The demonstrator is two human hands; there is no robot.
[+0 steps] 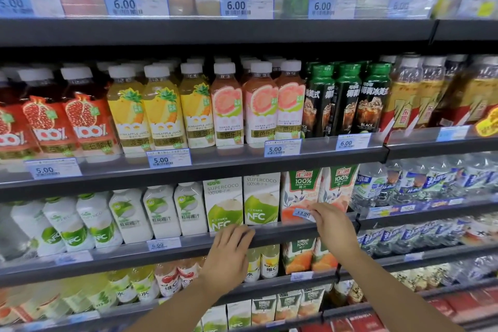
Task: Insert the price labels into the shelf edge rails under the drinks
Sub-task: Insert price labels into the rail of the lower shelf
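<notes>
A small white and blue price label (302,213) reading 13.00 sits at the clear rail (272,232) of the third shelf, in front of the peach juice cartons (301,194). My right hand (332,224) pinches the label's right end between thumb and fingers. My left hand (229,250) rests with straight fingers on the same rail's dark edge, below the Supercoco cartons (242,202).
Other labels stand in the rails: 5.00 (169,159), 5.00 (281,148), 6.00 (351,141) and 6.00 (163,244). Juice bottles fill the shelf above, coconut bottles stand left of the cartons, water bottles (420,180) lie to the right.
</notes>
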